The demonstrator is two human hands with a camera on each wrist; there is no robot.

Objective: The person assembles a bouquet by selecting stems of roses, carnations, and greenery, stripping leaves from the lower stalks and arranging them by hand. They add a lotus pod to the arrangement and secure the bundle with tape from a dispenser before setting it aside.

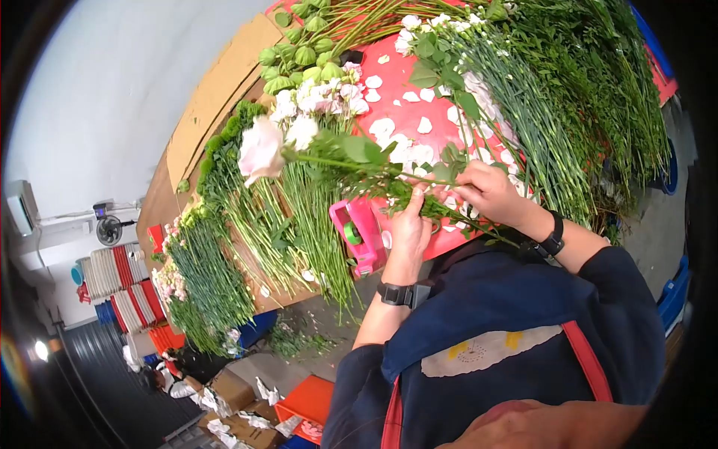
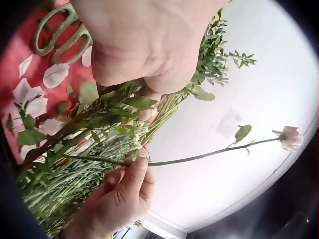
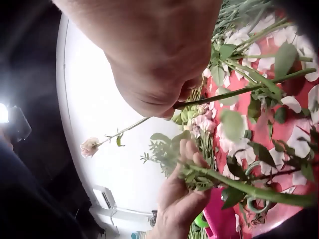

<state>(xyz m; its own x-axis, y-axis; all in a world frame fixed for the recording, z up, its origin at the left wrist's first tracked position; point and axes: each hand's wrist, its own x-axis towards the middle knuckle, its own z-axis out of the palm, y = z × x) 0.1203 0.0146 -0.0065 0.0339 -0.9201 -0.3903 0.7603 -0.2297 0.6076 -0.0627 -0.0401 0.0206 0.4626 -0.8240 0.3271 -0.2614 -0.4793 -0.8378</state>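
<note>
My right hand (image 1: 490, 193) pinches the long green stem of a pale pink rose (image 1: 262, 150) between thumb and fingers. In the left wrist view, the rose (image 2: 290, 138) extends well beyond that hand (image 2: 117, 194), with a small leaf on its stem. My left hand (image 1: 410, 236) grips leafy green sprigs (image 1: 389, 187), its fingers curled round the stems. Those stems cross close below the rose stem. The right wrist view has the left hand (image 3: 182, 196) under the right hand (image 3: 159, 74), foliage partly covering its fingers.
A pink tape dispenser (image 1: 359, 254) stands by my left hand. Loose petals (image 1: 404, 150) cover the red tabletop (image 1: 404, 67), where green-handled scissors (image 2: 47, 35) lie. Bundles of green stems (image 1: 538, 112) flank the right side; more cut flowers (image 1: 321, 97) and greenery (image 1: 213, 254) lie left.
</note>
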